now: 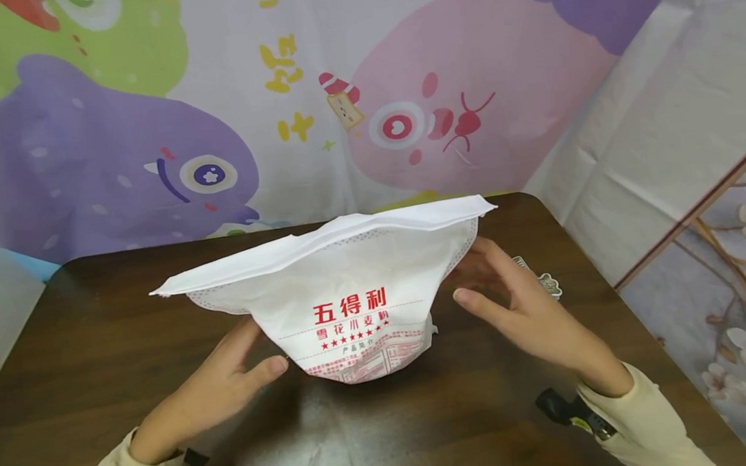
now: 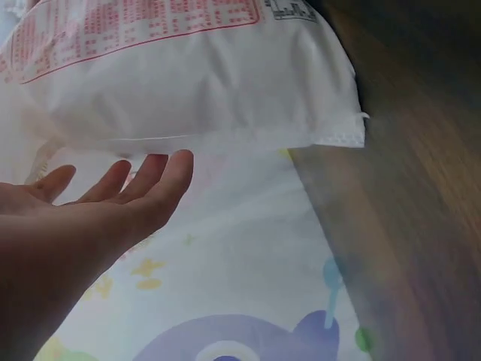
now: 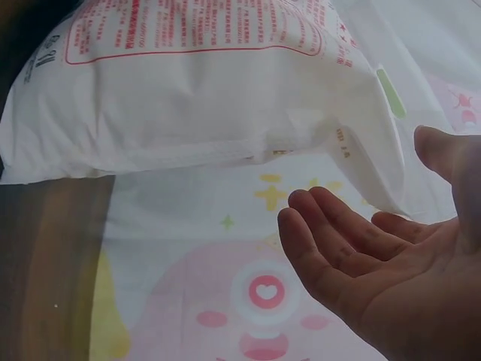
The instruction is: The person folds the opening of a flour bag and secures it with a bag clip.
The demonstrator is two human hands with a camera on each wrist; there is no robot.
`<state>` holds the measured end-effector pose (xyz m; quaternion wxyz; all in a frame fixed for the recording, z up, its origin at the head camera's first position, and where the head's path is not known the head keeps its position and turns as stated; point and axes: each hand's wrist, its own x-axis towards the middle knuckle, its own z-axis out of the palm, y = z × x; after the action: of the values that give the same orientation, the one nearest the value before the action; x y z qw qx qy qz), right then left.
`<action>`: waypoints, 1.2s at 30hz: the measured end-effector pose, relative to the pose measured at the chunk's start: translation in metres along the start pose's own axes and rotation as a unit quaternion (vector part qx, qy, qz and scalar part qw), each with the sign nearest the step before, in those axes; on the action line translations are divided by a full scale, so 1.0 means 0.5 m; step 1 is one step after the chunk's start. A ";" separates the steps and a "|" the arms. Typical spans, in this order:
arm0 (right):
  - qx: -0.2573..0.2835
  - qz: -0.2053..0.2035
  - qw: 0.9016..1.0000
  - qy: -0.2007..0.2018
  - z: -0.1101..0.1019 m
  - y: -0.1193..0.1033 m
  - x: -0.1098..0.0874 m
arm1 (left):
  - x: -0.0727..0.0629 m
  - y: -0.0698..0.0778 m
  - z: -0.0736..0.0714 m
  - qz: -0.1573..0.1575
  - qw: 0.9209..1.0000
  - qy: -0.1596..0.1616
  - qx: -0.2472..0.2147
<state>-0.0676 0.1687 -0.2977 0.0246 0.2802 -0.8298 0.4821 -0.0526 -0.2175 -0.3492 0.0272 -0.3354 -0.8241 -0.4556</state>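
Observation:
A white flour bag (image 1: 350,282) with red lettering stands upright mid-table, its wide folded top edge spreading left and right. On its left side is my left hand (image 1: 214,379), thumb out and fingers partly hidden behind the bag. In the left wrist view the loosely bent fingers of this hand (image 2: 113,199) come close to the bag (image 2: 210,90). My right hand (image 1: 517,303) is at the other side, some fingers behind the bag's edge. The right wrist view shows that hand (image 3: 376,263) palm up with fingers apart, beside the bag (image 3: 203,105).
The dark wooden table (image 1: 105,338) carries a small flat item with a pale scalloped edge (image 1: 550,285) behind my right hand. A cartoon-printed cloth (image 1: 297,174) hangs along the back, and a floral panel (image 1: 721,303) borders the right side.

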 end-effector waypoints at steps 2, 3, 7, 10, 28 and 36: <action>0.001 0.002 1.000 0.005 -0.003 -0.002 0.000 | -0.001 0.001 -0.003 0.002 1.000 0.007 -0.008; 0.003 0.001 1.000 0.006 -0.004 -0.002 0.000 | -0.001 0.001 -0.004 0.000 1.000 0.009 -0.013; 0.003 -0.002 1.000 0.015 -0.006 -0.003 0.001 | 0.001 0.001 -0.007 -0.007 0.999 0.017 -0.039; 0.002 -0.006 1.000 0.021 -0.006 -0.003 0.004 | 0.005 0.003 -0.014 -0.018 0.998 0.031 -0.045; 0.049 -0.028 0.998 0.027 0.013 -0.001 0.020 | 0.025 0.000 -0.039 0.003 0.985 0.105 -0.138; 0.056 -0.024 0.997 0.041 0.014 -0.009 0.022 | 0.032 0.015 -0.040 0.021 0.976 0.152 -0.152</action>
<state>-0.0731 0.1563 -0.2945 0.0548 0.2812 -0.7928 0.5380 -0.0658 -0.2217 -0.3263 0.1100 -0.2796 -0.7244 -0.6204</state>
